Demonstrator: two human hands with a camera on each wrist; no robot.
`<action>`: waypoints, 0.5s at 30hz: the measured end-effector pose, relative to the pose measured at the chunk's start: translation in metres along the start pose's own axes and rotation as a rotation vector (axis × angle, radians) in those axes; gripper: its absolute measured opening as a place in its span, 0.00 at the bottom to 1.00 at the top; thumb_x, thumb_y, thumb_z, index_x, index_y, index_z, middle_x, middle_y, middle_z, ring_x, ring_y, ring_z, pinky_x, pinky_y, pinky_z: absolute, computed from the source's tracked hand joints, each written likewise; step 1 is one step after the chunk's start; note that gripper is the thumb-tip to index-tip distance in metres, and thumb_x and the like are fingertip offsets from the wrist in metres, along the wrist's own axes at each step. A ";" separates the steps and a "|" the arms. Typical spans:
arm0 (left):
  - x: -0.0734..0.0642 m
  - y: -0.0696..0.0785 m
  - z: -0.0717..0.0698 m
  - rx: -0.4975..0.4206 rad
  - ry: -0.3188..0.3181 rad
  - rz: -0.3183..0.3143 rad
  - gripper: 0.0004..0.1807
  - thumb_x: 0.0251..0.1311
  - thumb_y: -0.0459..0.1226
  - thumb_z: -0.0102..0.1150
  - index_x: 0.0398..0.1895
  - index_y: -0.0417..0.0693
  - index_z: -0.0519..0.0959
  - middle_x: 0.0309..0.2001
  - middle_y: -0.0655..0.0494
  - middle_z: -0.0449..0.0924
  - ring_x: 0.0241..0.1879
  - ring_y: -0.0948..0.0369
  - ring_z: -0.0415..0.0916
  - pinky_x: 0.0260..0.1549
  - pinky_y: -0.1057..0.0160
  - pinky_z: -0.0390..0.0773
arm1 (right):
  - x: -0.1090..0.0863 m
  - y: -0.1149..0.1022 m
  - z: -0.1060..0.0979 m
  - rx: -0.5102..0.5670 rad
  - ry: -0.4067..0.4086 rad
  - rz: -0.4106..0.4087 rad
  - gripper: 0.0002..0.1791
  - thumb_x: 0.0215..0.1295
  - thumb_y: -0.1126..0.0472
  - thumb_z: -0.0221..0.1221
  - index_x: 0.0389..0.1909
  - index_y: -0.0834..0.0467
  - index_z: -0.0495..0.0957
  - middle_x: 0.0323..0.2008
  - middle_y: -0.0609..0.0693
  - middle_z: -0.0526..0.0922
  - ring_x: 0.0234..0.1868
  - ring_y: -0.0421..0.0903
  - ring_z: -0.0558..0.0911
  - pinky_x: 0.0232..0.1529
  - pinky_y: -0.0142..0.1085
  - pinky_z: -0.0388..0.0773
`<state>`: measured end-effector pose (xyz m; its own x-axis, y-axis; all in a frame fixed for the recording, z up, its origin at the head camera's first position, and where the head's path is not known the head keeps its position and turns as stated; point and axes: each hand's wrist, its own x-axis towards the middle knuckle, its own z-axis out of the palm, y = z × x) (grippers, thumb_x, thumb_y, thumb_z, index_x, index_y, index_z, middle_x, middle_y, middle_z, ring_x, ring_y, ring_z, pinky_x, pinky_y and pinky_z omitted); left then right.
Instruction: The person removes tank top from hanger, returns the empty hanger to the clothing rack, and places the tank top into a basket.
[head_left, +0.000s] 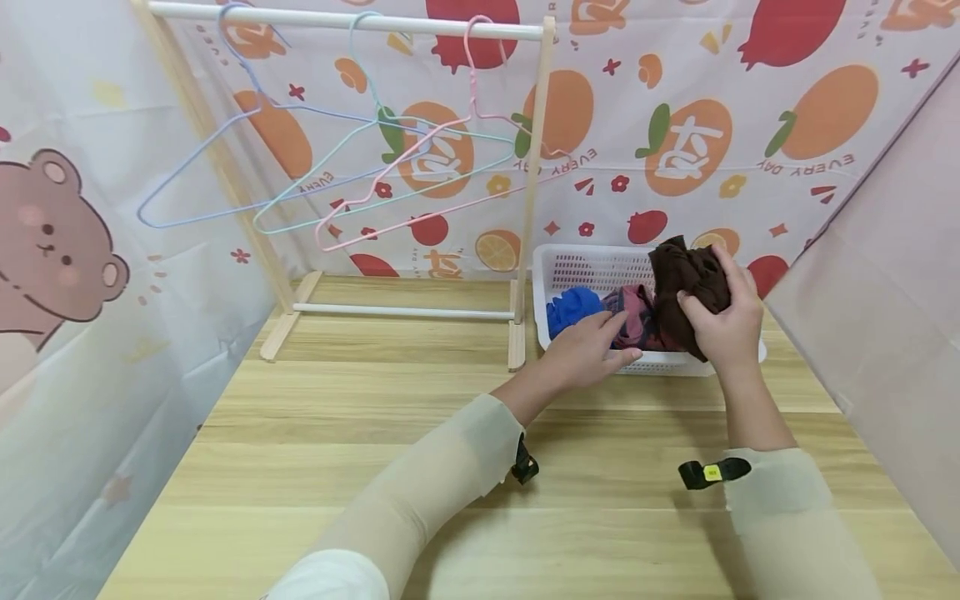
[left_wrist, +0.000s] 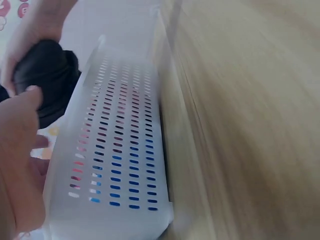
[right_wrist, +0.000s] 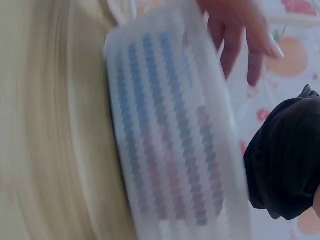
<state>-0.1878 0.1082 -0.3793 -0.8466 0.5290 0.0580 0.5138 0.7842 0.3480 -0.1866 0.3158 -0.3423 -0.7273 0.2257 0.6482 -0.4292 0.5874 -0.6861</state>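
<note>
My right hand [head_left: 731,321] grips a bunched dark brown cloth garment [head_left: 686,287] at the right end of a white plastic basket [head_left: 551,258], with the thumb on its near side. In the right wrist view the same garment [right_wrist: 287,155] looks almost black and shows above the basket's rim. My left hand [head_left: 588,350] reaches over the basket's front edge, fingers extended and nothing held. Beneath its fingertips lie a blue cloth [head_left: 572,308] and a reddish-pink and grey patterned cloth [head_left: 636,315]. The slotted basket wall [left_wrist: 115,135] fills the middle of the left wrist view.
Left of the basket stands a wooden rack with a white top bar [head_left: 337,17]. From it hang a blue hanger [head_left: 198,154], a mint green hanger [head_left: 315,171] and a pink hanger [head_left: 390,171]. The wood-grain table [head_left: 360,392] meets printed curtains behind and at both sides.
</note>
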 end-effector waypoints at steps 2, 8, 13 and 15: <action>0.002 0.001 0.001 0.105 -0.047 -0.020 0.42 0.65 0.70 0.34 0.78 0.63 0.52 0.76 0.55 0.56 0.75 0.57 0.54 0.68 0.51 0.64 | 0.005 0.017 -0.002 -0.054 0.011 0.001 0.38 0.51 0.62 0.66 0.65 0.36 0.73 0.52 0.60 0.76 0.47 0.43 0.72 0.48 0.40 0.65; 0.006 0.000 0.002 0.279 -0.114 -0.065 0.43 0.61 0.73 0.36 0.76 0.67 0.56 0.75 0.57 0.57 0.74 0.56 0.55 0.64 0.49 0.69 | 0.008 0.044 -0.006 -0.201 -0.057 0.034 0.37 0.52 0.58 0.63 0.67 0.41 0.71 0.56 0.64 0.73 0.54 0.60 0.74 0.52 0.61 0.66; 0.007 -0.002 0.004 0.315 -0.119 -0.050 0.38 0.64 0.69 0.38 0.72 0.66 0.64 0.70 0.58 0.66 0.70 0.56 0.62 0.59 0.52 0.74 | 0.010 0.061 -0.006 -0.356 -0.152 0.071 0.37 0.56 0.55 0.59 0.71 0.42 0.66 0.59 0.65 0.72 0.56 0.64 0.72 0.48 0.66 0.68; 0.007 -0.003 0.006 0.317 -0.118 -0.035 0.34 0.66 0.67 0.39 0.70 0.66 0.67 0.68 0.58 0.69 0.69 0.56 0.64 0.59 0.52 0.74 | 0.011 0.066 -0.006 -0.406 -0.193 0.095 0.38 0.57 0.55 0.58 0.72 0.41 0.63 0.60 0.65 0.70 0.57 0.65 0.72 0.47 0.67 0.68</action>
<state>-0.1942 0.1119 -0.3854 -0.8521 0.5194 -0.0639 0.5180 0.8545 0.0382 -0.2196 0.3617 -0.3780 -0.8562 0.1668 0.4889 -0.1392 0.8370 -0.5293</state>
